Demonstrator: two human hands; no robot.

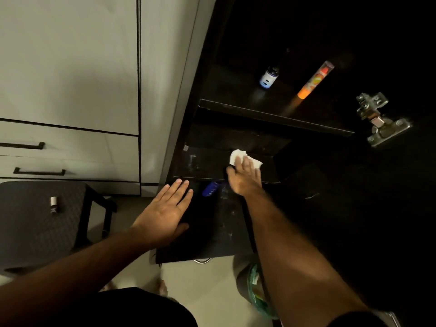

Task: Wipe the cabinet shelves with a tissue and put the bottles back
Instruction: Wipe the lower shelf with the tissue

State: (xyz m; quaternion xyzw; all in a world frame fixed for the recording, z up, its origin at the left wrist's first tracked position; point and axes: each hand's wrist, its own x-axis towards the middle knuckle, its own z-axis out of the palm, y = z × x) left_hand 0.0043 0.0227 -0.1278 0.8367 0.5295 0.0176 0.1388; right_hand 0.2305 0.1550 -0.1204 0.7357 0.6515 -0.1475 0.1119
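The right hand point(245, 174) lies flat, fingers extended, pressing a white tissue point(238, 156) onto the middle shelf point(205, 162) of the dark cabinet. The tissue protrudes beyond the fingertips toward the rear of the shelf. The left hand point(165, 210) is open, fingers straight and spread, and holds nothing; whether it touches the dark lower surface beneath it cannot be determined.

On the upper shelf point(271, 114) stand two items, well apart: a small bottle with a white-and-blue label point(269, 77) and a tall orange tube point(315, 80), which leans in the wide-angle view. Below the front edge of the middle shelf, a blue bottle point(210, 188) lies on its side between the two hands, partly hidden by the shelf edge and the right wrist.

A metal hinge point(379, 120) is mounted on the cabinet's right side. To the left stands a dark stool point(42, 223) carrying a small grey cylinder point(54, 204), which lies on its side. Behind it are pale drawers with black handles point(39, 171). A green bag point(256, 291) sits on the floor, partly hidden by the right forearm.
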